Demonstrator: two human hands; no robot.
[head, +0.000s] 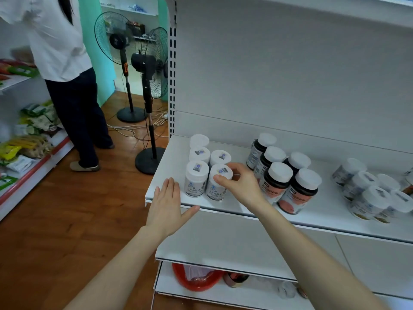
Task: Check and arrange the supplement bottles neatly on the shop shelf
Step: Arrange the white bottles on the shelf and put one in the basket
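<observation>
- Your right hand (240, 185) pinches the cap of a white bottle (214, 191), thumb in front and fingers behind.
- This bottle stands upright on the left part of the shelf (169, 153), near the front edge.
- Your left hand (166, 201) is flat with the fingers together, over the shelf edge.
- The plastic bottle is probably light, stiff and smooth, so grip the cap or the body firmly.
</observation>
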